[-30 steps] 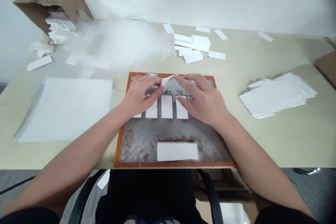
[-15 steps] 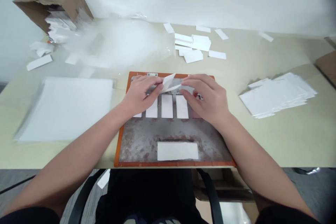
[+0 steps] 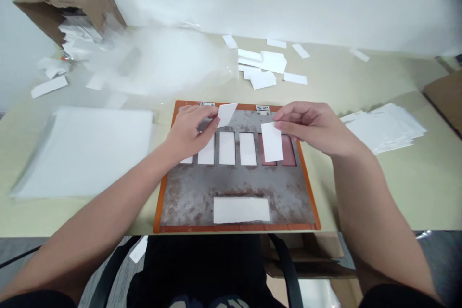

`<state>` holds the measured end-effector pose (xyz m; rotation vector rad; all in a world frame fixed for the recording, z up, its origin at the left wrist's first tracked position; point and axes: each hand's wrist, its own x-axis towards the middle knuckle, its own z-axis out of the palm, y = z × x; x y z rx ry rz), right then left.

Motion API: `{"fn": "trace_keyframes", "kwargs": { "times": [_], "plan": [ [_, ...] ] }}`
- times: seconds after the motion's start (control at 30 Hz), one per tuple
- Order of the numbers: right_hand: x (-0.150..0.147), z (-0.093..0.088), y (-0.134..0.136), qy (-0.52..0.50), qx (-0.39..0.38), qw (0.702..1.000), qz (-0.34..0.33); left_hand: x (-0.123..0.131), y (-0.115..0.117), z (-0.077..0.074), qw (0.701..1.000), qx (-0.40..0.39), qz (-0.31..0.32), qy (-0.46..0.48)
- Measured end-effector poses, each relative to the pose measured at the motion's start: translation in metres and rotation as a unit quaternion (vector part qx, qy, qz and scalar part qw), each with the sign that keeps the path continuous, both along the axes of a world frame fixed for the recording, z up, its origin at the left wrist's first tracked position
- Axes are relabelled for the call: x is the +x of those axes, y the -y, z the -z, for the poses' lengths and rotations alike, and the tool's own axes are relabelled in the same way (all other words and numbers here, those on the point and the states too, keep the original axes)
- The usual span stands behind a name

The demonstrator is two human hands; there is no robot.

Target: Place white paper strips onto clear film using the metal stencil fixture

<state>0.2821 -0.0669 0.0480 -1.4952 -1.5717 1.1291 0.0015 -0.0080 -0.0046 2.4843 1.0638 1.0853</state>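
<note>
Parted since the earlier frame, the left hand [image 3: 189, 130] pinches one white paper card [image 3: 226, 114], tilted above a rust-stained metal plate with an orange frame [image 3: 234, 185], and the right hand [image 3: 310, 125] pinches a second white paper card [image 3: 272, 142] over the plate's red slots. From the head view, six narrow slots show in the plate: four hold white strips [image 3: 227, 148], the leftmost partly hidden by the left hand, and two red slots [image 3: 288, 150] stay uncovered except where the second card overlaps. One wide white strip [image 3: 241, 210] lies lower down.
</note>
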Motion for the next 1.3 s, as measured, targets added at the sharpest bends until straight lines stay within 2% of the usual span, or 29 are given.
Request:
{"fn": "trace_keyframes", "kwargs": {
  "times": [0.13,0.37,1.3],
  "plan": [
    [0.009,0.012,0.0,-0.031,-0.074,0.994,0.07,0.0,0.001,-0.003,1.0,-0.016,-0.009,-0.008],
    [0.01,0.026,0.002,-0.065,-0.143,0.984,0.079,-0.001,0.001,-0.005,1.0,-0.023,-0.006,0.009],
    [0.011,0.03,0.004,-0.059,-0.142,0.986,0.068,0.0,0.0,-0.006,0.999,-0.03,-0.001,0.011]
  ]
}}
